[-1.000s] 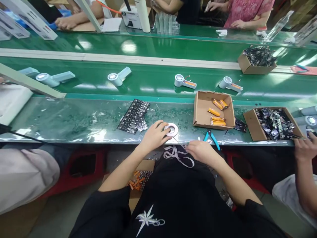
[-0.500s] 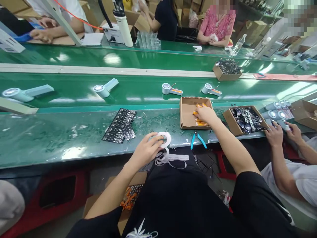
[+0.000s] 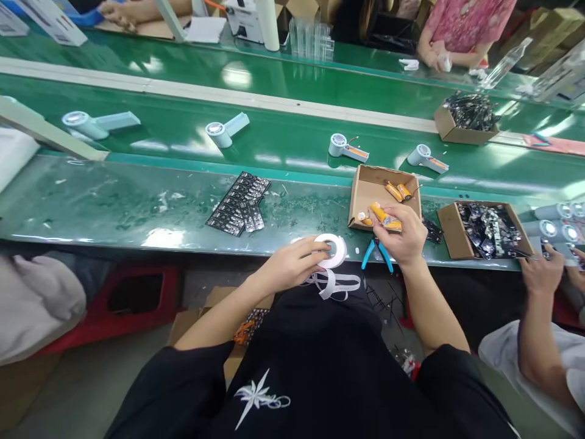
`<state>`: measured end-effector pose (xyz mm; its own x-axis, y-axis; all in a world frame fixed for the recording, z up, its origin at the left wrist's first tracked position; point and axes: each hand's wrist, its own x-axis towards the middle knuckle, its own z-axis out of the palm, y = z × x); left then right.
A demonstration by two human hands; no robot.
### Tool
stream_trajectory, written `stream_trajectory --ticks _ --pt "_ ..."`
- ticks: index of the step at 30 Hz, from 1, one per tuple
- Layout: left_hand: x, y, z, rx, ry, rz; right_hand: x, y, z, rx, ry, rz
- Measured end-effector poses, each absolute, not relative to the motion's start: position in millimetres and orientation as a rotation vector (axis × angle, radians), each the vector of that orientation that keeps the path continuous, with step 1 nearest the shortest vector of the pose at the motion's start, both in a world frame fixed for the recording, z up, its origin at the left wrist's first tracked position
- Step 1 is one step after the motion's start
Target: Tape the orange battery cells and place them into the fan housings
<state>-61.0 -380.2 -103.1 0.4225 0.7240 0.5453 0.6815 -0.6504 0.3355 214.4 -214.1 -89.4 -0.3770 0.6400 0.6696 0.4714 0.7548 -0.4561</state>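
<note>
My left hand (image 3: 297, 261) grips a roll of white tape (image 3: 337, 261) at the table's front edge, fingers hooked into its core. A loose white strip (image 3: 340, 284) hangs below the roll in curls. My right hand (image 3: 404, 235) pinches an orange cylindrical battery (image 3: 379, 213) above the near side of a shallow cardboard box (image 3: 361, 189). More orange batteries (image 3: 398, 191) with wires lie inside the box. Just left of my right hand's wrist, blue-handled pliers (image 3: 376, 255) rest at the table edge.
Black circuit boards (image 3: 235, 206) lie stacked on the green table (image 3: 137, 201). Light-blue handheld fan bodies (image 3: 219, 133) are spaced along the belt behind. A box of black parts (image 3: 491, 231) stands at right, near a co-worker's hand (image 3: 543, 271).
My right hand has drawn back toward me from inside the box, now with a battery in its fingers. My left hand still holds the tape roll. The camera view has shifted.
</note>
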Motion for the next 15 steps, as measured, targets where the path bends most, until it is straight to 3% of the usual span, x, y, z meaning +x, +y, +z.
stream_trajectory --ticks 3,7,12,15 --pt "-55.8 -377.4 -106.2 2.585 1.264 1.033 221.8 -201.2 -97.9 -1.026 -1.980 0.225" --pt "-49.0 -375.0 -111.4 2.548 1.247 1.046 229.1 -189.7 -105.9 -0.954 -1.518 0.260" --pt "-40.5 -369.3 -115.4 2.537 1.223 0.967 218.2 -192.2 -107.0 -1.008 -1.740 0.435" --pt "-37.7 -365.9 -114.4 2.577 1.226 0.982 208.5 -208.9 -105.2 -0.965 -1.516 0.550"
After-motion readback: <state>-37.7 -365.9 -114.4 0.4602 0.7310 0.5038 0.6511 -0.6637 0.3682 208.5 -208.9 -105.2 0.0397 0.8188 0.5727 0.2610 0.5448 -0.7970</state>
